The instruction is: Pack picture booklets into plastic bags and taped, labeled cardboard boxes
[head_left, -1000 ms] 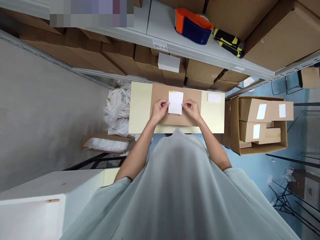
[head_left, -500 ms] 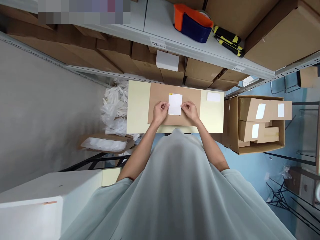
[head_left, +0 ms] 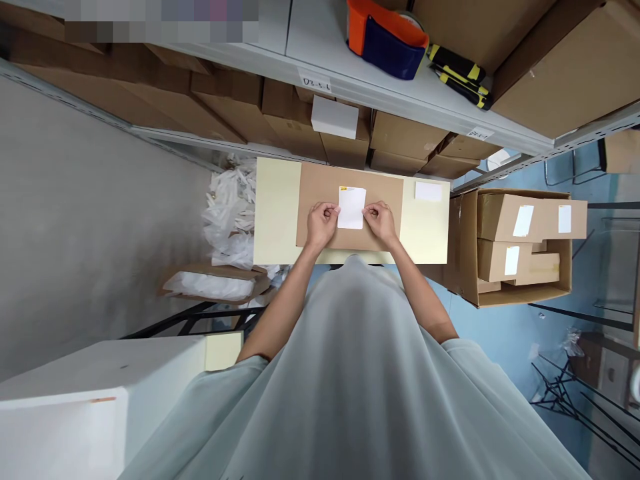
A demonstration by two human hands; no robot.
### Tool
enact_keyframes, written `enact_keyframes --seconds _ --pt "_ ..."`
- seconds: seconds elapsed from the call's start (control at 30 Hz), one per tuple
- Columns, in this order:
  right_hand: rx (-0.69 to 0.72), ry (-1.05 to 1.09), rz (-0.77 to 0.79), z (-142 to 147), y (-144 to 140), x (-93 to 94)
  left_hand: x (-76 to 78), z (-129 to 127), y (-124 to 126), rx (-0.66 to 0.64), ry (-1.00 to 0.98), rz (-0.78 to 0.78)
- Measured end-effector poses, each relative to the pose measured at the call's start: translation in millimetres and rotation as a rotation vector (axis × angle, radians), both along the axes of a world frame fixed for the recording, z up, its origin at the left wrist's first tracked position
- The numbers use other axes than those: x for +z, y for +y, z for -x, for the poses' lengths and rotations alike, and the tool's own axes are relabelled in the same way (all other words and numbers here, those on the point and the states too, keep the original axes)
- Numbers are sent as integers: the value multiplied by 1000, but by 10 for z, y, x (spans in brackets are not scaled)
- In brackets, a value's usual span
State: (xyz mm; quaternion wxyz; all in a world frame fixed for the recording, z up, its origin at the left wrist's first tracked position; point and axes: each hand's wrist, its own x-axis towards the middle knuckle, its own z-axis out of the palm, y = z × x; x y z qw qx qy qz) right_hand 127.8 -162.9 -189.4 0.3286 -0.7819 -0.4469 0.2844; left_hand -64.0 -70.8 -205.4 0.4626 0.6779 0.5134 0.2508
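Note:
A white label (head_left: 351, 208) with a small yellow mark at its top left corner is over a flat brown cardboard piece (head_left: 315, 180). My left hand (head_left: 323, 221) pinches the label's left edge between thumb and finger. At the opposite edge, my right hand (head_left: 380, 220) pinches it the same way. Whether the label touches the cardboard cannot be made out. Under the cardboard is a pale yellow tabletop (head_left: 275, 213). To the right on this top lies a small white paper (head_left: 428, 191).
Right of the table stands a large open carton (head_left: 463, 247) holding several labelled boxes. Above the far edge runs a grey shelf (head_left: 320, 47) with an orange and blue tape dispenser (head_left: 390, 47) and yellow-black cutters (head_left: 460, 73). White plastic bags (head_left: 230, 213) are heaped at the left.
Both hands keep their pinch on the label, which now looks slightly tilted at its top edge. The view has shifted a little; otherwise little differs.

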Motion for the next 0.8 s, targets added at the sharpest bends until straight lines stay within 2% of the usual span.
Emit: enact_keyframes --seconds 0.43,0.57,0.7,0.77,0.8 --pt "22 -148 122 83 16 33 26 -16 -64 -66 142 -96" --pt "-25 -180 143 147 82 46 -9 -81 -35 -12 141 -89" --pt "-77 -233 159 242 145 70 -21 -179 -10 131 169 -89" --pt "-39 -266 130 291 159 78 -4 -223 -20 157 170 -113" --pt "6 -283 106 311 161 75 9 -243 -32 122 171 -140"
